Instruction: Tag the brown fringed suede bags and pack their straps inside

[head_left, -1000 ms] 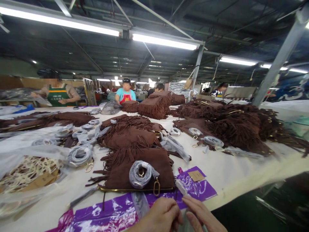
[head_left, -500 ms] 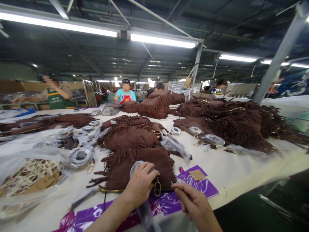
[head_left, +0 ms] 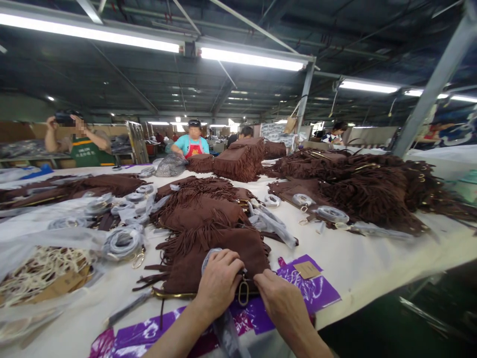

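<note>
My left hand [head_left: 220, 279] is curled over a plastic-wrapped coiled strap [head_left: 208, 257], pressing it on a brown fringed bag [head_left: 186, 271]. A gold oval clasp [head_left: 243, 292] hangs over the bag's near edge, between my hands. Just right of the clasp, my right hand [head_left: 276, 297] is pinched at the bag's gold-trimmed edge; whatever is between its fingertips is hidden. Under the near edge lie shiny purple plastic sheets [head_left: 147, 330], and a tan card tag [head_left: 307, 270] rests on them at the right.
More brown fringed bags [head_left: 365, 194] are heaped at the right, with others stacked beyond mine. Wrapped strap coils [head_left: 122, 243] lie at the left, near a clear bag of tan tags with white strings [head_left: 55, 271]. Co-workers [head_left: 196, 141] are across the table.
My right hand has moved left and up to the bag's edge by the clasp; the pale bit at its fingertips is now hidden. My left hand stays on the coil.
</note>
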`<state>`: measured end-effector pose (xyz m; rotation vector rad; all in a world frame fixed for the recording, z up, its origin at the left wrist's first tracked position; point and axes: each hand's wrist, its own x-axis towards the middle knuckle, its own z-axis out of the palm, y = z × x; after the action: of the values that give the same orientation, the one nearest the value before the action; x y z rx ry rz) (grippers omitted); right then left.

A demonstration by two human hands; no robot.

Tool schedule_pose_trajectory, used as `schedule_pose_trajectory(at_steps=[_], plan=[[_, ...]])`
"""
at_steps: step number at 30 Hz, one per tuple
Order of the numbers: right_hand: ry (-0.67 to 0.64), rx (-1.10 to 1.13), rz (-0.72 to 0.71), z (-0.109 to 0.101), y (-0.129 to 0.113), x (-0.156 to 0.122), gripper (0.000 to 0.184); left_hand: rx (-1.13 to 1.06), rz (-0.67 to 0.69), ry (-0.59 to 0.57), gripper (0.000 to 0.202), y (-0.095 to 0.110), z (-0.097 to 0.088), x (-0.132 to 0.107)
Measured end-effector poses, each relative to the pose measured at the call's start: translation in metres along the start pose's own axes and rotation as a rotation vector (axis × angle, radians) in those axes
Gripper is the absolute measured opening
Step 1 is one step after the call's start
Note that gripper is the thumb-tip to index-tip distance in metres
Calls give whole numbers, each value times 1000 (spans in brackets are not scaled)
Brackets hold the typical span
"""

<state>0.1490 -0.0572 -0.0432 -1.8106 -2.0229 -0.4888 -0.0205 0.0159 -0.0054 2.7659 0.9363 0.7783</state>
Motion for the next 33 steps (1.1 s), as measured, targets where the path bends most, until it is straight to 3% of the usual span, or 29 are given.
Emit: schedule_pose_trajectory(at_steps=[5,9,17,27,30,33], plan=[[-41,77,8,5,-8,8,21,-78,16,82,20,-6,3,-5],[-37,139,-22,2,-7,7,21,-93,98,70,21,-12,4,-10],[-26,11,-34,-15,3,-1,22,-98,83,94,25,-11,8,-8],[-24,49,-66,2,-8,13,20,-61,71,129,18,-9,11,-8],[6,208,-41,2,-6,10,16,-68,40,147,17,-6,9,-8],[153,482,-15,-2,-4,9,16,-172,-22,197,18,2,-1,-4]])
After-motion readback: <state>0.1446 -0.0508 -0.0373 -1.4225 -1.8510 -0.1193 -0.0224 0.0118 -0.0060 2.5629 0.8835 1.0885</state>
